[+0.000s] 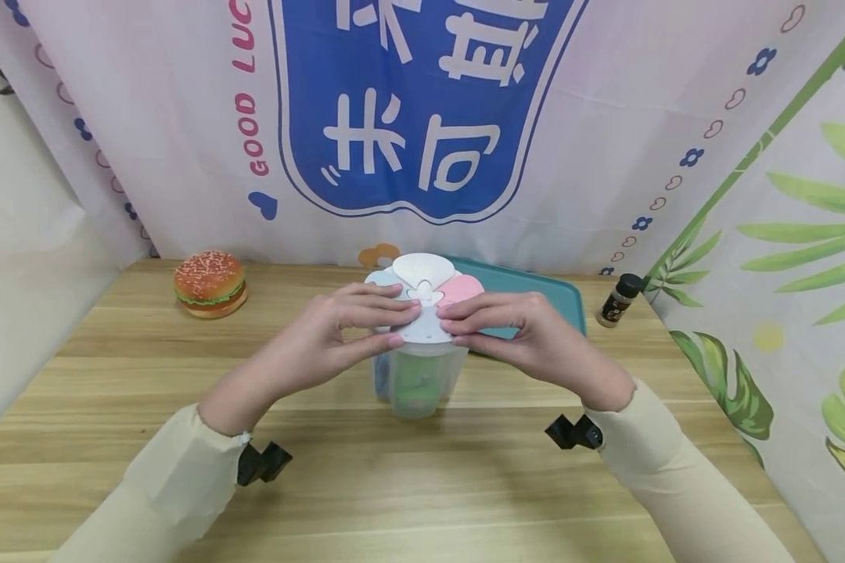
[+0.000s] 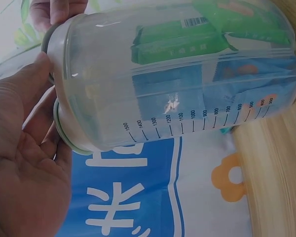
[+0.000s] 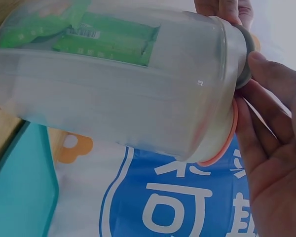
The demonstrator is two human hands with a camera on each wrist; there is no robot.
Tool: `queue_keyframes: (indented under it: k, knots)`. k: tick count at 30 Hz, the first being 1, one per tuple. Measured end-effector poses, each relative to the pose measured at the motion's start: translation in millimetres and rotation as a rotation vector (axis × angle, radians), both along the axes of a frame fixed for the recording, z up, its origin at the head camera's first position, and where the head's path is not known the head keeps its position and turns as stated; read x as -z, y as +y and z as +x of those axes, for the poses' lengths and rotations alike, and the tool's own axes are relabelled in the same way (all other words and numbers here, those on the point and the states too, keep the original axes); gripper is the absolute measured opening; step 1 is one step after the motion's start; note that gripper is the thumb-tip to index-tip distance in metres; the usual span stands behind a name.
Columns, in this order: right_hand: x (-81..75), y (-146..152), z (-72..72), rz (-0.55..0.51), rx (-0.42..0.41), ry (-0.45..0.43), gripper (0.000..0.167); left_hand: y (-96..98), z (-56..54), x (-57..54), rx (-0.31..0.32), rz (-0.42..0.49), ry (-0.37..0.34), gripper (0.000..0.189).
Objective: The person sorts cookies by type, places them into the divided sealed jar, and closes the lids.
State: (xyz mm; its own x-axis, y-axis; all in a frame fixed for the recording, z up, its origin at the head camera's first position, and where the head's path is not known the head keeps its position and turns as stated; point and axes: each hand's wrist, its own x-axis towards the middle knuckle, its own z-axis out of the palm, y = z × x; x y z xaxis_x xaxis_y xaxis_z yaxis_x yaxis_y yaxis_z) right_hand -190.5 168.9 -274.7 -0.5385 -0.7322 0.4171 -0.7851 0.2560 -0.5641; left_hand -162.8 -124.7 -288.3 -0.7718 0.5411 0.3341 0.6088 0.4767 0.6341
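A clear storage container [image 1: 422,383] with several compartments stands upright on the table. Its top has petal-like flaps: a white flap [image 1: 422,268], a pink flap [image 1: 461,288], a light blue one and a greyish one at the front. My left hand [image 1: 355,320] rests its fingers on the top from the left, thumb at the front flap's edge. From the right, my right hand [image 1: 517,324] presses the same flap with fingers and thumb. Green packets [image 2: 177,42] lie in one compartment, blue packets [image 2: 167,94] in another. Measuring marks run along the wall in the left wrist view.
A toy hamburger [image 1: 211,284] sits at the back left of the wooden table [image 1: 310,485]. Behind the container lies a teal tray [image 1: 535,293]. A small black-capped jar [image 1: 620,300] stands at the back right. Printed cloth [image 1: 204,180] hangs along the back.
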Motion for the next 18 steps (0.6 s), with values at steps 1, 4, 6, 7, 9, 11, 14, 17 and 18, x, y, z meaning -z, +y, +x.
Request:
queue_keyframes:
  k: [1, 4, 6, 7, 9, 11, 14, 17, 18]
  knots:
    - [-0.4, -0.1, -0.2, 0.005, -0.003, 0.004, 0.024, -0.1, 0.2, -0.1, -0.001, -0.002, 0.001, 0.041]
    - [-1.7, -0.9, 0.0, 0.022, -0.008, 0.015, 0.026, -0.5, 0.7, -0.4, -0.001, -0.005, 0.001, 0.041]
    - [-2.4, -1.4, 0.4, 0.033, -0.009, 0.022, 0.027, -0.8, 0.8, -0.4, 0.002, -0.006, 0.006, 0.041]
    - [-2.6, -1.6, 0.6, 0.036, -0.01, 0.025, 0.027, -0.9, 0.8, -0.3, 0.005, -0.006, 0.01, 0.041]
    - [-2.8, -2.0, 0.8, 0.043, -0.012, 0.032, 0.028, -1.2, 0.6, 0.2, 0.009, -0.006, 0.018, 0.041]
    - [-2.9, -2.4, 0.6, 0.046, -0.014, 0.037, 0.027, -1.4, 0.7, 0.3, 0.014, -0.004, 0.025, 0.041]
    - [-2.3, -2.2, 0.2, 0.049, -0.018, 0.044, 0.027, -1.7, 0.5, 0.5, 0.02, -0.003, 0.037, 0.041]
    - [-2.3, -1.2, 0.6, 0.054, -0.021, 0.054, 0.027, -1.7, 0.3, -0.1, 0.022, -0.008, 0.04, 0.041]
    - [-2.2, -0.9, 0.8, 0.052, -0.023, 0.06, 0.027, -1.7, 0.1, -0.1, 0.023, -0.011, 0.043, 0.041]
